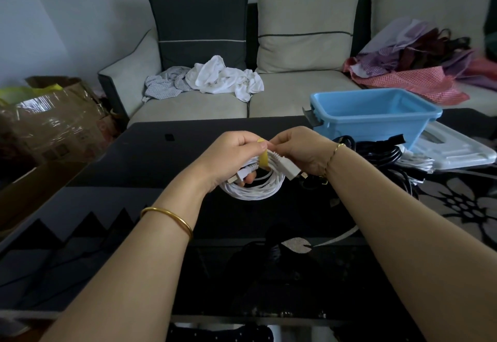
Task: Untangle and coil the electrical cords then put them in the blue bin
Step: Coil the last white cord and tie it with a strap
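A coiled white cord (252,188) hangs above the dark glass table (150,153), with a yellow tie strap (263,159) wrapped round its top. My left hand (236,153) grips the coil and pinches the strap. My right hand (298,147) pinches the strap's other end, just above the cord's white plug (289,168). The blue bin (373,115) stands at the table's far right. Its inside looks bare as far as I can see. A tangle of black cords (376,153) lies in front of the bin, mixed with some white cord (415,164).
A white bin lid (457,147) lies under and beside the bin. Behind the table is a sofa (295,91) with crumpled clothes (215,77) and bags (416,64). Cardboard boxes (51,118) stand at the left. A patterned rug (462,201) lies at the right.
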